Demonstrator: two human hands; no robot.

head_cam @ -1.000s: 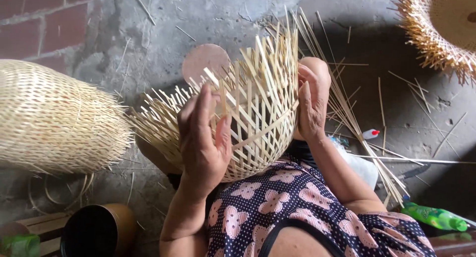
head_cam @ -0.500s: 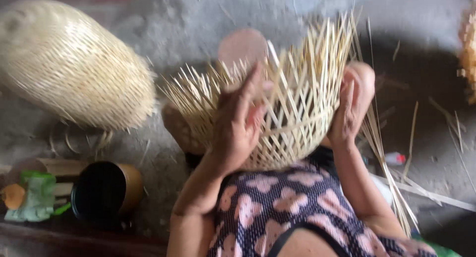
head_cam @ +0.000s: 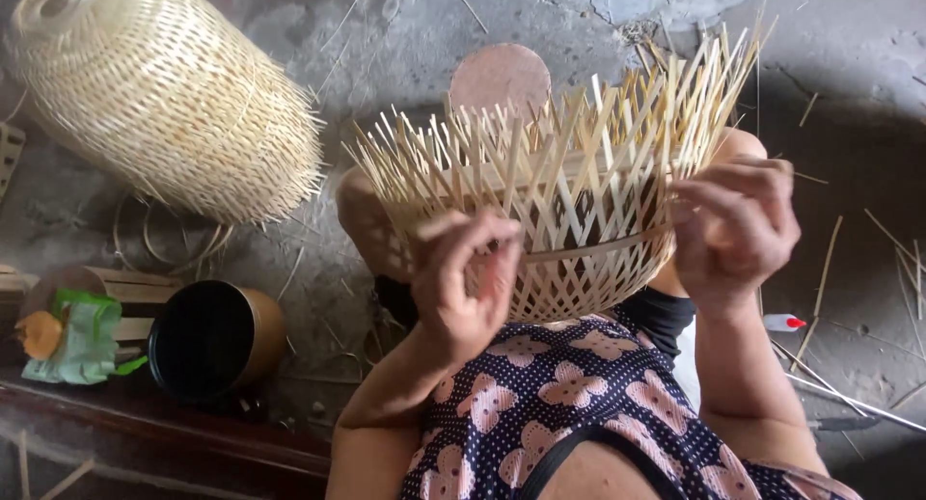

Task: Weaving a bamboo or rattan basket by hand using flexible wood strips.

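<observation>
Nearest the camera, a dark top printed with pink flowers [head_cam: 569, 404] fills the lower middle of the view, with both forearms rising from it. The left hand [head_cam: 463, 283] curls its fingers around the loose strips at the near left edge of a half-woven bamboo basket [head_cam: 569, 220], pinching them rather than lying flat. The right hand [head_cam: 738, 225] is closed on the basket's right side, thumb and fingers gripping a horizontal strip where it crosses the uprights. The basket rests on the person's lap, between the 2 hands, its rounded bottom toward the body.

By the look of it, the lower bowl is fully woven in an open lattice, while the upper part remains unfinished: many strip ends stand free and splayed, with no rim binding them.

Farther left, a black round container [head_cam: 207, 341] lies on its side beside a green wrapper [head_cam: 82, 336]. Beyond that, a finished tall woven basket [head_cam: 164, 95] lies tipped on the grey concrete floor [head_cam: 386, 27], among scattered bamboo slivers.
</observation>
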